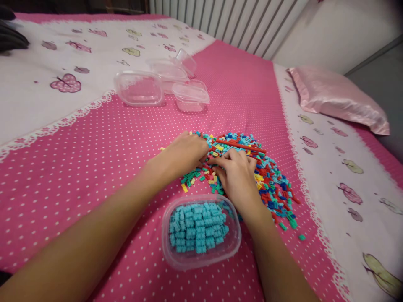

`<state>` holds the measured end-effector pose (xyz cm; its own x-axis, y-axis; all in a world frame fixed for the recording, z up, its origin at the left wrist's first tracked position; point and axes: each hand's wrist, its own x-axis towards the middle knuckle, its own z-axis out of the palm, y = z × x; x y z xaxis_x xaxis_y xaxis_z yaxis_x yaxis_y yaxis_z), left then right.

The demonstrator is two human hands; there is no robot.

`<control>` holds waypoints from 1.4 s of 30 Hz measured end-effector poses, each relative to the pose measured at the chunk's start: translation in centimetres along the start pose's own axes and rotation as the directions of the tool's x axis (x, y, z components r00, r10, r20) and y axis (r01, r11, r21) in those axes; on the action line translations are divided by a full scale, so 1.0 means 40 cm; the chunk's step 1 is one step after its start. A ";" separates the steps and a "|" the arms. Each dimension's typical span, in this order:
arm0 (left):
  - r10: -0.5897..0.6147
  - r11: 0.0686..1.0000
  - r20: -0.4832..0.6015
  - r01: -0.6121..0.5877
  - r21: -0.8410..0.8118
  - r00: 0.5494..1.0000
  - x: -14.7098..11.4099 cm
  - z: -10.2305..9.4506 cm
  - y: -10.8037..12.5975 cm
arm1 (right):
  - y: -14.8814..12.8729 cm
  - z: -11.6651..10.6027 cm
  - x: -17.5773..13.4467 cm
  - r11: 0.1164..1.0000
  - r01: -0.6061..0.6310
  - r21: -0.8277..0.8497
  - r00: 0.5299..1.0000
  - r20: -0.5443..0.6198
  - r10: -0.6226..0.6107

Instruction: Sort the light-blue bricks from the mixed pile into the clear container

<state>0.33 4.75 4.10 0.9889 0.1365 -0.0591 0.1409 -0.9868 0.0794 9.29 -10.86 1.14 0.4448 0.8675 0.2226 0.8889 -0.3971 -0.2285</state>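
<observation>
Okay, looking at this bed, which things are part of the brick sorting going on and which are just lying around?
In use:
left hand and right hand, both in the pile of mixed small bricks
clear tub of light blue bricks
long red stick on the pile

Lying about:
empty clear containers farther up the bed
pink pillow
bedspread

free: bare bedspread [78, 167] at 9 o'clock of brick pile [252, 176] | blocked: filled tub [201, 230] at 6, empty containers [160, 84] at 11 | pillow [336, 98] at 2, well apart
</observation>
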 end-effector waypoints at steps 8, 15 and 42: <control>0.030 0.997 -0.062 -0.034 -0.067 0.998 -0.022 -0.047 -0.019 | -0.001 -0.013 0.000 0.996 0.047 0.076 0.998 -0.041 -0.044; -0.020 0.974 -0.100 -0.003 -0.227 0.995 -0.071 -0.110 0.010 | 0.002 -0.019 0.003 0.938 0.083 0.337 0.992 -0.116 -0.046; 0.062 0.994 0.123 -0.073 0.086 0.990 -0.244 -0.104 0.155 | -0.016 -0.018 0.002 0.895 0.071 0.441 0.991 -0.137 -0.012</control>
<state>-8.25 -2.35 9.33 0.9824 0.0630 -0.1757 0.0636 -0.9980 -0.0021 8.83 -10.76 1.96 0.4453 0.8230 0.3527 0.7784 -0.1611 -0.6067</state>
